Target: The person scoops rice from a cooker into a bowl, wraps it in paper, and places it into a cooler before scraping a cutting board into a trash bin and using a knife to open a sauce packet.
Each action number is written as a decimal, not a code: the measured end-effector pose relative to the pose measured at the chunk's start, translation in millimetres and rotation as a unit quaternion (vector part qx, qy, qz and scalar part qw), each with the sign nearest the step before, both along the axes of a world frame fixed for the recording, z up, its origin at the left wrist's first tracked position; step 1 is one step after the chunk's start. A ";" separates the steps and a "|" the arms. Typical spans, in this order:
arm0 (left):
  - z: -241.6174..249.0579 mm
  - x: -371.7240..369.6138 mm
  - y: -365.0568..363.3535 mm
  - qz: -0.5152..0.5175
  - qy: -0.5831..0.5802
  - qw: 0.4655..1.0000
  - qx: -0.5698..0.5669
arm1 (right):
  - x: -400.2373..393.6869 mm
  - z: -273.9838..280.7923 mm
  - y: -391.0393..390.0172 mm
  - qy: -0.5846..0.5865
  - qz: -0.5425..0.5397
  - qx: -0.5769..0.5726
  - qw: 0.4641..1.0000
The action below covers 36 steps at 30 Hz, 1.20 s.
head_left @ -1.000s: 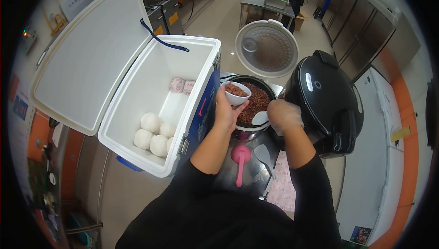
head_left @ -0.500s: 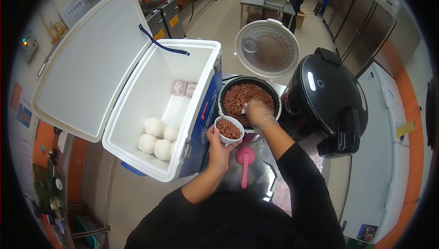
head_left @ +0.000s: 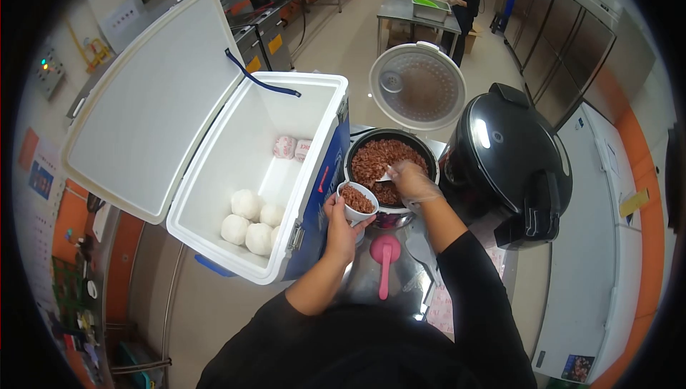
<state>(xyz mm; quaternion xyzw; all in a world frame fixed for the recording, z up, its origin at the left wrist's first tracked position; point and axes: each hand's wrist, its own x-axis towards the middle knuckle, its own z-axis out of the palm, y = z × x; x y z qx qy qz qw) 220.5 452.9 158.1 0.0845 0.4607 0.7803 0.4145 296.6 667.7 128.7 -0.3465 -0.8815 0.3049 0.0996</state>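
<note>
My left hand [head_left: 340,233] is closed round a small white bowl [head_left: 361,215] that has reddish-brown rice in it, close to the near rim of the open cooker [head_left: 346,162]. Over the cooker, my right hand [head_left: 414,183], in a clear plastic glove, grips a white spoon [head_left: 386,177] whose end is at the rice [head_left: 386,157]. A pink ladle [head_left: 385,250] lies on the metal surface just below the bowl.
An open cooler [head_left: 261,272] at left holds several white balls [head_left: 246,204] and wrapped bundles [head_left: 284,147]. The cooker's lid [head_left: 417,86] stands raised behind it. A large black cooker [head_left: 511,160] is at right. Far back, a person [head_left: 466,3] stands by a metal table [head_left: 400,9].
My right hand has shifted slightly right and down, and the white spoon shows more clearly. The bowl remains in my left hand. The whole view has tilted a little.
</note>
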 end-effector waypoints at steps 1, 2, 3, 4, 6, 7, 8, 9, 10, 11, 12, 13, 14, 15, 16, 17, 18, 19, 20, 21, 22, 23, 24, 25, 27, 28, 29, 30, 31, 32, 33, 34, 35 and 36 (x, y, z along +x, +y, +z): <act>1.7 -2.8 4.2 0.003 0.006 1.000 -0.008 | 4.0 0.4 -1.8 0.040 -0.019 0.003 0.999; 3.1 -5.6 9.2 0.005 0.007 1.000 -0.005 | 7.8 1.9 -1.9 0.041 -0.016 0.006 0.999; 4.3 -8.7 14.8 -0.001 0.022 1.000 -0.013 | 11.9 5.0 -2.4 0.065 -0.016 0.025 0.997; 5.6 -11.4 20.6 -0.007 0.036 0.999 -0.021 | 16.2 8.4 -2.4 0.088 -0.015 0.045 0.995; 5.8 -14.4 34.5 -0.004 0.043 0.999 -0.031 | 27.5 18.6 -3.4 0.119 -0.017 0.022 0.993; 5.3 -15.8 42.9 -0.005 0.050 0.998 -0.041 | 32.6 25.0 -5.3 0.149 -0.022 -0.003 0.989; 4.7 -16.4 50.8 -0.007 0.056 0.997 -0.051 | 37.2 30.9 -8.0 0.148 -0.021 -0.002 0.989; 6.8 -15.2 58.4 -0.004 0.062 0.996 -0.065 | 41.8 40.7 -12.7 0.165 -0.039 0.006 0.986; 6.3 -14.2 66.8 -0.005 0.061 0.996 -0.064 | 46.3 48.7 -16.7 0.181 -0.057 0.014 0.982; 5.7 -13.1 74.9 -0.016 0.066 0.995 -0.070 | 49.8 53.9 -20.1 0.181 -0.058 0.015 0.982; 7.4 -10.5 81.8 -0.027 0.070 0.994 -0.076 | 52.3 60.3 -24.6 0.159 -0.062 0.060 0.984; 8.9 -6.4 87.3 -0.039 0.068 0.994 -0.070 | 54.8 66.3 -29.7 0.136 -0.066 0.105 0.983; 10.0 -2.6 93.9 -0.042 0.068 0.994 -0.069 | 57.2 72.1 -36.6 0.136 -0.068 0.106 0.983; 7.2 0.3 101.9 -0.046 0.079 0.994 -0.066 | 57.9 82.3 -47.5 0.074 -0.060 0.185 0.978; 3.8 2.6 108.2 -0.050 0.090 0.993 -0.062 | 57.5 87.7 -56.0 0.010 -0.051 0.262 0.964; -0.2 4.1 112.9 -0.052 0.090 0.994 -0.045 | 56.6 88.2 -60.6 -0.036 -0.035 0.328 0.943; -1.3 4.9 116.6 -0.056 0.090 0.993 -0.045 | 56.7 87.9 -65.9 -0.037 -0.039 0.328 0.943; -2.6 4.9 119.8 -0.056 0.097 0.992 -0.051 | 57.6 86.6 -71.8 -0.045 -0.025 0.375 0.926; -4.0 4.6 122.8 -0.055 0.104 0.991 -0.057 | 59.9 84.9 -75.3 -0.053 -0.011 0.421 0.906; -4.4 4.3 124.6 -0.059 0.102 0.991 -0.060 | 61.3 81.9 -75.9 -0.028 -0.002 0.461 0.887; -5.1 3.9 125.6 -0.062 0.103 0.991 -0.061 | 62.9 80.1 -76.0 -0.029 -0.004 0.459 0.888; -5.7 3.0 126.5 -0.065 0.099 0.991 -0.057 | 63.8 79.1 -76.0 -0.039 -0.002 0.467 0.883; -3.2 2.6 126.5 -0.067 0.095 0.992 -0.052 | 64.4 80.6 -76.6 -0.049 0.001 0.476 0.878; -0.5 2.5 126.5 -0.067 0.095 0.992 -0.053 | 65.2 83.3 -76.4 -0.049 0.001 0.475 0.879; 3.2 2.0 125.5 -0.078 0.063 0.992 -0.079 | 66.4 89.6 -73.6 -0.069 -0.004 0.467 0.881; 1.4 0.5 125.6 -0.078 0.063 0.992 -0.080 | 67.0 91.0 -70.8 -0.068 -0.004 0.467 0.882; -0.2 -1.5 125.8 -0.071 0.050 0.994 -0.063 | 67.9 92.4 -66.8 -0.068 -0.022 0.468 0.881; -1.4 -3.6 126.0 -0.065 0.037 0.996 -0.045 | 68.5 93.8 -62.4 -0.068 -0.040 0.469 0.880; -2.8 -6.9 125.3 -0.065 0.037 0.996 -0.046 | 67.9 95.4 -57.8 -0.050 -0.069 0.459 0.884; -4.5 -11.5 123.7 -0.065 0.032 0.997 -0.028 | 69.6 97.3 -55.7 -0.051 -0.069 0.458 0.885; -6.9 -16.1 122.0 -0.065 0.027 0.997 -0.010 | 72.1 100.7 -54.7 -0.072 -0.096 0.445 0.887; -9.1 -20.6 120.7 -0.065 0.027 0.997 -0.011 | 73.7 102.7 -54.2 -0.094 -0.123 0.431 0.889; -11.2 -25.1 119.3 -0.069 0.025 0.997 0.005 | 73.9 102.7 -53.9 -0.115 -0.132 0.413 0.894; -9.7 -27.4 117.5 -0.073 0.023 0.997 0.020 | 72.4 101.9 -53.1 -0.115 -0.131 0.412 0.894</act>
